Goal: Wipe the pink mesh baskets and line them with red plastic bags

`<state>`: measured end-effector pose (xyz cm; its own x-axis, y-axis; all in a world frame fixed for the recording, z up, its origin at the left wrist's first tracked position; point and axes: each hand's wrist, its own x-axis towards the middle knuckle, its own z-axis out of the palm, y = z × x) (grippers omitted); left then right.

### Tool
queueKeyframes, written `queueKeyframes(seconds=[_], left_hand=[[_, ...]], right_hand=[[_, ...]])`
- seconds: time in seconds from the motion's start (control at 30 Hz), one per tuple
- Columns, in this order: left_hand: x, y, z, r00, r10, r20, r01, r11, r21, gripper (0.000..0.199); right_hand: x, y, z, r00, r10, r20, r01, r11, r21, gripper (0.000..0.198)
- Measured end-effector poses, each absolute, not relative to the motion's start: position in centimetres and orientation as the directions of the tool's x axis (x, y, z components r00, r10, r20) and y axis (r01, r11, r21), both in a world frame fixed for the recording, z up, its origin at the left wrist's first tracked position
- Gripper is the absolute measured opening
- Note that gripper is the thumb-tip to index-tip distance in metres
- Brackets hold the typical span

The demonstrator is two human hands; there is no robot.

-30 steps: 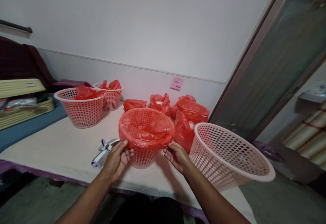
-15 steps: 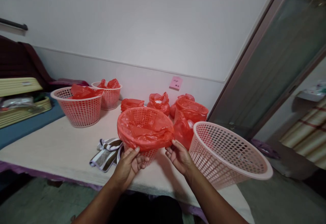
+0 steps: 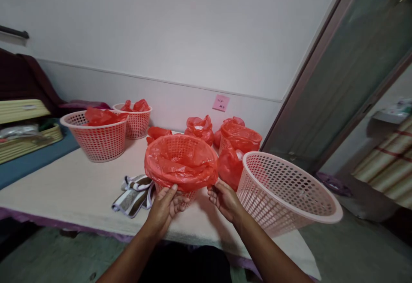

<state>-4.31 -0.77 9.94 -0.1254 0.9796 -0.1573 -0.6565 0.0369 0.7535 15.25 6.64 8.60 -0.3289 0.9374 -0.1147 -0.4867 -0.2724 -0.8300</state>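
Red plastic bag lines a perforated pink basket, its hem folded over the rim: seemingly being fitted, and likely calling next for an even downward tug. The right hand pinches the hem; the left hand has its thumb against it, grip unclear. Beneath lies a cream-covered table, striped cloth beside the basket

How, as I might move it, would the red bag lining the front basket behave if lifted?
The red bag looks floppy, given its creases; probably light, as the front basket shows through; perhaps slippery, judging by its sheen.
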Motion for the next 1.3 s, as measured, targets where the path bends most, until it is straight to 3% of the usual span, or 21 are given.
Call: queueKeyframes(seconds=[0.17, 0.6, 0.97, 1.3], left_hand=[[-2.7, -0.9, 10.1, -0.064, 0.988, -0.139, -0.664, 0.062, 0.746, 0.043], [-1.9, -1.8, 9.8, -0.078, 0.989, -0.126, -0.622, 0.051, 0.781, 0.039], [-1.6, -1.3, 9.7, -0.100, 0.981, -0.168, -0.712, 0.047, 0.700, 0.041], [-2.1, -1.2, 10.8, -0.252, 0.952, -0.173, -0.708, -0.060, 0.704, 0.037]], right_hand=[[14.2, 5.4, 9.8, -0.397, 0.912, -0.099, -0.579, -0.333, -0.744, 0.024], [12.5, 2.3, 10.4, -0.663, 0.747, 0.042, -0.594, -0.491, -0.637, 0.014], [14.0, 4.5, 8.7, -0.556, 0.829, 0.070, -0.724, -0.441, -0.530, 0.021], [14.9, 5.9, 8.9, -0.455, 0.891, 0.006, -0.721, -0.364, -0.589, 0.019]])
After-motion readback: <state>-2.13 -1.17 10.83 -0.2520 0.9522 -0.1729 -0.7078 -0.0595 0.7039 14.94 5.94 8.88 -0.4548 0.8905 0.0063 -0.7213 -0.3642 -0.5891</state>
